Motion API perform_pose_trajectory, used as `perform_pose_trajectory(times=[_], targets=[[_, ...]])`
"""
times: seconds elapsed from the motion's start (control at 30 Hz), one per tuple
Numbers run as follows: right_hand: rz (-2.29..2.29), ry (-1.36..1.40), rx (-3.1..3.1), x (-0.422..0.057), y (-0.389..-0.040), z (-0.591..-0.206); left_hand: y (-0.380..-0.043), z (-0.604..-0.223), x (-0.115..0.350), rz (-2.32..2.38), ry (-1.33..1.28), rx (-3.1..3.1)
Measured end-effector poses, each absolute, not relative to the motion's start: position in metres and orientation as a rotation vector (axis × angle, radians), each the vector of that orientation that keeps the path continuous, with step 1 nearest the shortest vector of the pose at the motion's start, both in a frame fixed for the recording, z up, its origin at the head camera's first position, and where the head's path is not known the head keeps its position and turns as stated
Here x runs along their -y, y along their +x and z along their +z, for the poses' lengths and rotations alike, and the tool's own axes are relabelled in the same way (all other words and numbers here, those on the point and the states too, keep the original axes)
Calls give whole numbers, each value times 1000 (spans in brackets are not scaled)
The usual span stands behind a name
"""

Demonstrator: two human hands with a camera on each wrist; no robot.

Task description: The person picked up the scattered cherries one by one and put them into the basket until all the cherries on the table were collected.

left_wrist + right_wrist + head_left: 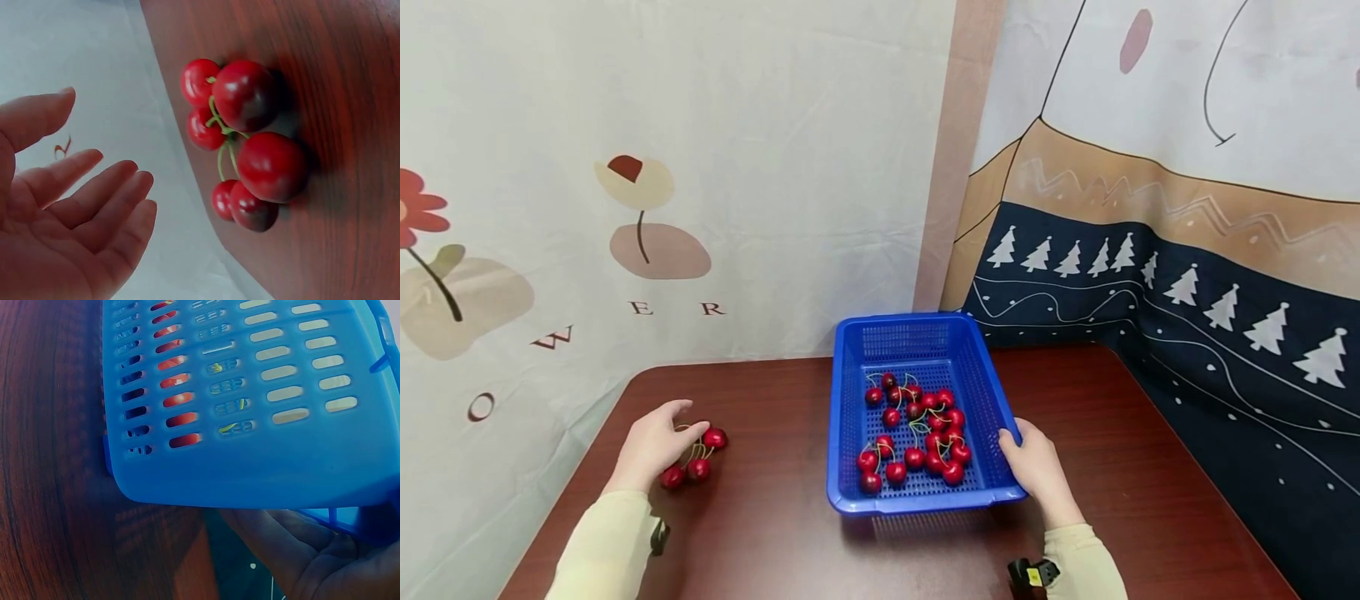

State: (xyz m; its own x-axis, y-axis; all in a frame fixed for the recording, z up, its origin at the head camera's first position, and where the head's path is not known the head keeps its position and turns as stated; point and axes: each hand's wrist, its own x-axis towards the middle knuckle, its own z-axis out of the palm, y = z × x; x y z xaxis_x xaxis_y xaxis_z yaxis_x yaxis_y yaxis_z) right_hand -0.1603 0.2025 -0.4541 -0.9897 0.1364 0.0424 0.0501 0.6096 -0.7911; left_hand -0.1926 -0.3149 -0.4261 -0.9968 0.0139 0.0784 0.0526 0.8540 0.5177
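Note:
A bunch of red cherries (272, 167) on green stems lies on the left of the table. My left hand (651, 446) is over this bunch in the head view, hiding part of it. In the left wrist view the fingers (119, 209) are spread and bent a little, apart from the cherries, and hold nothing. My right hand (1037, 469) grips the right rim of a blue plastic basket (925, 502), thumb on the inner side. Several cherries (952, 473) with stems lie on the basket's slotted floor. In the right wrist view the right hand (312, 556) is partly behind the basket's edge.
The dark red-brown wooden table (760, 533) has rounded far corners. Behind it hangs a pale cloth (790, 167) with printed flowers and letters. A dark blue cloth with white trees (1183, 286) hangs along the right side.

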Motion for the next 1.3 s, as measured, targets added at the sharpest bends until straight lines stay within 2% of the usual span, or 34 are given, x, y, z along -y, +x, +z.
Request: perform_pose_trajectory(times=[0.33,1.3], targets=[[1333,-161,2731,-203,-161,-454,-200,-439,324,-770,46,3039],[1324,-178,2735,-203,-161,-457,-211,-464,330,-735,127,3049]])
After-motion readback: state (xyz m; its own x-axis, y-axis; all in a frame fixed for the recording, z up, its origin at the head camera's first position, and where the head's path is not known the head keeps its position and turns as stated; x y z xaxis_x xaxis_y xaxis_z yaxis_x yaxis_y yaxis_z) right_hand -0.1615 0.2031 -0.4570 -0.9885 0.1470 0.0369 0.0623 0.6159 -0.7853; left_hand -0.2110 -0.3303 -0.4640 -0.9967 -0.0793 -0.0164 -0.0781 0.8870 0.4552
